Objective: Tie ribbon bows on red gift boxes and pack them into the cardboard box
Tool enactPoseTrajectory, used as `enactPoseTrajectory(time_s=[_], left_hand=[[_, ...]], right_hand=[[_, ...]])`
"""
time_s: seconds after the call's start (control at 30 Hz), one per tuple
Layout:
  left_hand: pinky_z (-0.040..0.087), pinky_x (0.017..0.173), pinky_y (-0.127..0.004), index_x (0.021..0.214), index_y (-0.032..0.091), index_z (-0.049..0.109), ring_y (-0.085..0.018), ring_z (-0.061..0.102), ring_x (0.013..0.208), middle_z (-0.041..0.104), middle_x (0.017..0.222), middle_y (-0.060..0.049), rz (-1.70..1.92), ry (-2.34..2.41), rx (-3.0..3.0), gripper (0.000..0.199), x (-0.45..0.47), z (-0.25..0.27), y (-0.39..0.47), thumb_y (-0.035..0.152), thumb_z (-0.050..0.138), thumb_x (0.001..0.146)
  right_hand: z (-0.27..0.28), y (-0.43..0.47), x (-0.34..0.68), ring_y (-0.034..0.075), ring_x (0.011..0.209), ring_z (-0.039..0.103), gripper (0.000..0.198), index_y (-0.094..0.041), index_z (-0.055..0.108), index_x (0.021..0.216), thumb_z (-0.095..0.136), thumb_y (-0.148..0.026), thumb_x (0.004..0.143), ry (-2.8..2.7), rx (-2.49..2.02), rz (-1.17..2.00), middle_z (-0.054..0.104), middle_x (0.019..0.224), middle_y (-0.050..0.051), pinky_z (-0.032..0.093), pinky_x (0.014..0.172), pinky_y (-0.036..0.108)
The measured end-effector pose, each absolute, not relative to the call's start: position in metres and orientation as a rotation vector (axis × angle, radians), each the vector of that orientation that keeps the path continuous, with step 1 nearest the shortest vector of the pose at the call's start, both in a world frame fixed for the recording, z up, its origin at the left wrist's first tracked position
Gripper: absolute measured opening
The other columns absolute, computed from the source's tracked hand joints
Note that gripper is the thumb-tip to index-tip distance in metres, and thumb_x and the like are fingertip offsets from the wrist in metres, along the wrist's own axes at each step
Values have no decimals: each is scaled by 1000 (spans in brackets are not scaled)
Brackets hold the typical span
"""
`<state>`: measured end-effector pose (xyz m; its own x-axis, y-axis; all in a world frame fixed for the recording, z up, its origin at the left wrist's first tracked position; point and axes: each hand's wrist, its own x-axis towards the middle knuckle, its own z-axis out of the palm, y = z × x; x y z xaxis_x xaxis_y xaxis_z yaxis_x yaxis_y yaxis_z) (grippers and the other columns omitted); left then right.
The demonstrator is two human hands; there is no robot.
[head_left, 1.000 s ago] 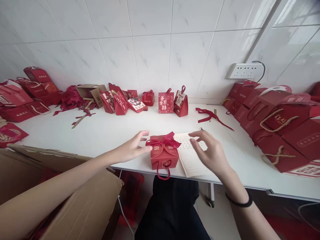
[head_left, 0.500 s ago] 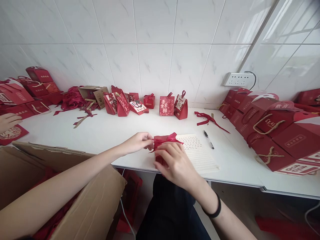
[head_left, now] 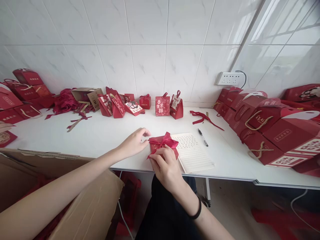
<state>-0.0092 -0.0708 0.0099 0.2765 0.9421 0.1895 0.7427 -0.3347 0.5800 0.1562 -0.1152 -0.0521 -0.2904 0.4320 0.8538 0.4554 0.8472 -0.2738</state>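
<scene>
A small red gift box (head_left: 176, 154) lies near the table's front edge, topped by a red ribbon bow (head_left: 166, 141). My right hand (head_left: 166, 166) is over the front of the box. Its thumb and fingertips are pinched at the ribbon's tail by the box's lower left corner. To the left of the box is my left hand (head_left: 136, 142), its fingers curved and apart with nothing in them. A lined notepad (head_left: 196, 155) with handwriting lies just right of the box, and a black pen (head_left: 202, 137) rests beyond it.
Red gift boxes (head_left: 162, 106) stand along the tiled wall. Rope-handled boxes (head_left: 262, 133) are stacked at right. Loose ribbon (head_left: 206, 119) lies at the back. An open cardboard carton (head_left: 87, 200) stands at front left. Another person's hand (head_left: 5, 126) shows at far left.
My left hand has come off the bow and opened to its left. My right hand has shifted to the box's front left, uncovering the bow. The view has turned slightly right.
</scene>
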Motion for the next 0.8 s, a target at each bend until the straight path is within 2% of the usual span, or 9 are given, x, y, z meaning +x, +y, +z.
enactPoseTrajectory(time_s=[0.1,0.23,0.33,0.53,0.67,0.73,0.8], left_hand=[[40,93,-36,95,19,54,-19,49,106,55,108,-5,769,1451,2409,21,6,21,-77,19,45,77],[42,87,-36,79,18,56,-19,51,97,57,96,-4,568,1364,2451,10,24,22,-76,23,48,81],[43,85,-35,81,18,56,-18,52,93,56,95,-4,605,1351,2348,8,26,13,-71,23,50,80],[40,92,-34,75,18,57,-18,53,95,55,96,-4,701,1275,2206,12,22,1,-64,30,55,78],[39,94,-34,93,19,57,-20,52,103,55,105,-6,717,1278,2116,25,17,7,-67,39,52,80],[37,96,-35,105,21,54,-21,48,111,53,115,-6,720,1326,2044,32,10,13,-71,42,49,80],[36,97,-36,106,22,53,-22,47,113,51,121,-5,685,1398,1986,33,1,18,-75,39,49,79]], right_hand=[[-54,-118,156,21,88,51,15,-16,53,100,45,-6,91,-1824,-598,72,51,90,8,45,82,42],[-56,-117,159,21,87,51,15,-16,53,98,47,-4,90,-1793,-547,126,51,89,8,47,74,38],[-56,-115,165,21,83,51,15,-16,53,97,47,-4,89,-1839,-512,155,51,88,8,47,70,36],[-54,-116,175,21,83,52,16,-17,54,93,45,-5,88,-1976,-422,135,53,84,7,45,70,36],[-53,-115,189,21,81,52,10,-18,51,93,46,-13,87,-1797,-374,255,53,84,6,45,71,37],[-54,-106,201,20,77,51,6,-18,50,91,45,-19,89,-1595,-568,302,52,82,5,43,68,35],[-55,-93,213,20,76,51,11,-18,51,89,47,-28,90,-1485,-822,418,53,82,5,42,67,33]])
